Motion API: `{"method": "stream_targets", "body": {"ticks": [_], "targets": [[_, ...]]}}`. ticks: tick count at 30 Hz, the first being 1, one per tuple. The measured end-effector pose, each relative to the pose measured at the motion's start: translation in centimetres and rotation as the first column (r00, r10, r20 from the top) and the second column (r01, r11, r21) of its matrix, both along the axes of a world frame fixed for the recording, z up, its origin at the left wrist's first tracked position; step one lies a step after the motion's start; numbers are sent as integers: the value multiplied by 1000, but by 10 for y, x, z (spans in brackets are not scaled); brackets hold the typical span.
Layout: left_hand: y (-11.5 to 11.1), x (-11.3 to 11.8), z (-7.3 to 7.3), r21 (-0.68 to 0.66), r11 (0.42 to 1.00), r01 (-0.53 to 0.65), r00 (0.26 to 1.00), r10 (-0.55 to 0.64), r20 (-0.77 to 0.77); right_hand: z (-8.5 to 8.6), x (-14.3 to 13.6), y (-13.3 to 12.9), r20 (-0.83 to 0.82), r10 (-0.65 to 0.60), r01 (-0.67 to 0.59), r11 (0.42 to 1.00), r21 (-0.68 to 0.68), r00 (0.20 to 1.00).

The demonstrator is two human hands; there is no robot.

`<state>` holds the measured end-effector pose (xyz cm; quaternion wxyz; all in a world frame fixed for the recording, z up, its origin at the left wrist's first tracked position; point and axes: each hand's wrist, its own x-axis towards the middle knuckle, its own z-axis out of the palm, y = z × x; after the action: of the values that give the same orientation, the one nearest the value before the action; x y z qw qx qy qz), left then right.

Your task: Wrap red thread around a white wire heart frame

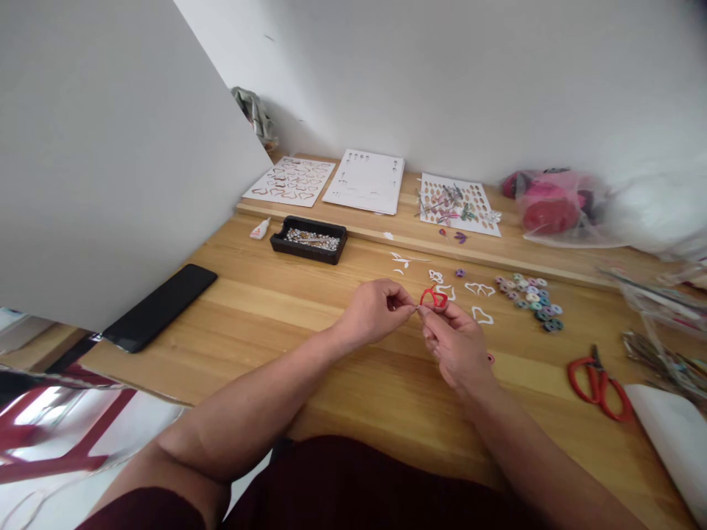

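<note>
Over the middle of the wooden table, my left hand (376,313) and my right hand (456,340) meet at the fingertips. A small red looped piece (432,297) stands up from the fingers of my right hand, which pinch its lower end. My left thumb and forefinger are pressed together at the same spot; what they hold is too small to make out. Just beyond my right hand lie white cut-out shapes (482,316) and a small purple spool (460,273). Part of a small red ring (491,358) shows beside my right wrist.
Several thread spools (544,298) and red-handled scissors (599,386) lie to the right. A black tray of beads (309,254), a glue bottle (259,229) and a black phone (161,308) are left. Patterned sheets (292,180) and a pink bag (552,206) rest on the raised back ledge.
</note>
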<state>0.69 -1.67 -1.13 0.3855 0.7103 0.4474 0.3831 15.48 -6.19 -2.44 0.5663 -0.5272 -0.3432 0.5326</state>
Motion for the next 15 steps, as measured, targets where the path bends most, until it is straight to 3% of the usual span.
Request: {"method": "stream_targets", "body": {"ticks": [11,15], "targets": [[-2,1,-4,164,986,5,998,6,-66,-2,0,2,-7,-44,44,999,0,999],[-4,-1,-1,308,950,49,996,-23,-87,-2,0,3,-13,-77,77,997,-5,997]]}}
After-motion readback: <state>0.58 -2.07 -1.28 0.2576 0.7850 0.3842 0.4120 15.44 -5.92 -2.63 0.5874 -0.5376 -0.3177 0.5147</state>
